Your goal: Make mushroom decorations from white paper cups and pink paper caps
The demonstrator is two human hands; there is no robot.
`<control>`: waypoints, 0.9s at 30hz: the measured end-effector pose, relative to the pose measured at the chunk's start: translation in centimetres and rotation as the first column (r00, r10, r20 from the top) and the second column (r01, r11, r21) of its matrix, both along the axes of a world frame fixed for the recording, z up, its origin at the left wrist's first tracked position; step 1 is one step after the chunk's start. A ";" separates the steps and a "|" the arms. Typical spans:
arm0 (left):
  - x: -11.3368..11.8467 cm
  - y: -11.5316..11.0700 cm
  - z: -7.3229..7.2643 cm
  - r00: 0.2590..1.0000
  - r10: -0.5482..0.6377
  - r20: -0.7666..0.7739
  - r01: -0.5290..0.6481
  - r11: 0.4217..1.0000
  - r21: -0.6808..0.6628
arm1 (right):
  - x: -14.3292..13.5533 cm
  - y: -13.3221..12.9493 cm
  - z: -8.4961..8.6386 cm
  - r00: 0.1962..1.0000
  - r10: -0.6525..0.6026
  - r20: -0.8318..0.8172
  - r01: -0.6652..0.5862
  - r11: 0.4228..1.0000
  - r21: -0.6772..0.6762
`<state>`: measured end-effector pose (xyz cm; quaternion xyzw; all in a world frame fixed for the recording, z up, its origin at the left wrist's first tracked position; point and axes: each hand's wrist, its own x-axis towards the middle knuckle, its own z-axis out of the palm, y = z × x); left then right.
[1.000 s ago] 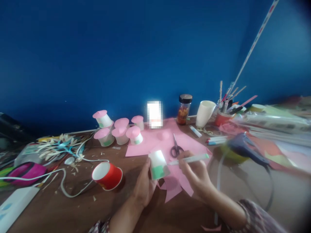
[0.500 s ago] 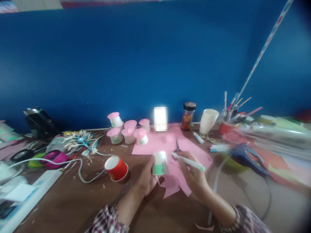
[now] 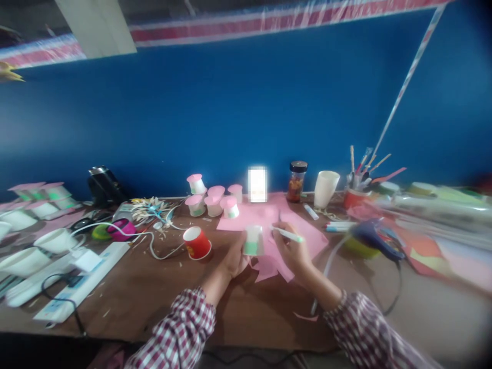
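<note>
My left hand [image 3: 235, 257] is closed around the left side of a small white paper cup with a green lower band [image 3: 253, 242]. Between the fingers of my right hand [image 3: 294, 251] is a white marker with a green end [image 3: 289, 235], its other end pointing toward the cup. A small gap separates marker and cup. Beneath both hands lies pink paper [image 3: 303, 228], with cut, pointed pieces [image 3: 269, 267] at its near edge. A red paper cup [image 3: 197, 243] rests tilted to the left of my left hand.
Several cups with pink paper tops [image 3: 214, 201] stand behind the red cup. A lidded jar [image 3: 296, 182] and white cup [image 3: 326, 188] stand by the blue wall. A glue gun [image 3: 378, 238] lies right; a power strip [image 3: 82, 284] and cords lie left.
The view has shifted, showing more of the table's left side and front edge. Both hands keep their grip on the cup and marker, which stay close together.
</note>
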<state>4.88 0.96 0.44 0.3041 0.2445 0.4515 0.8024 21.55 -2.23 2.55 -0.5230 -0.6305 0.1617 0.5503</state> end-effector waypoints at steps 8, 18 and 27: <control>0.2 -0.1 -0.1 0.997 0.073 -0.020 -0.073 0.997 0.007 | 0.2 0.3 -0.2 1.000 -0.014 -0.004 0.014 1.000 0.002; -0.1 -0.3 0.2 0.999 0.043 -0.014 -0.044 0.998 -0.037 | 0.3 0.5 -0.8 0.999 -0.011 -0.032 0.009 0.998 -0.061; -0.5 1.4 0.9 1.000 -0.013 -0.017 0.011 0.996 -0.088 | 0.0 0.1 -0.4 0.999 -0.009 -0.036 0.006 0.997 -0.081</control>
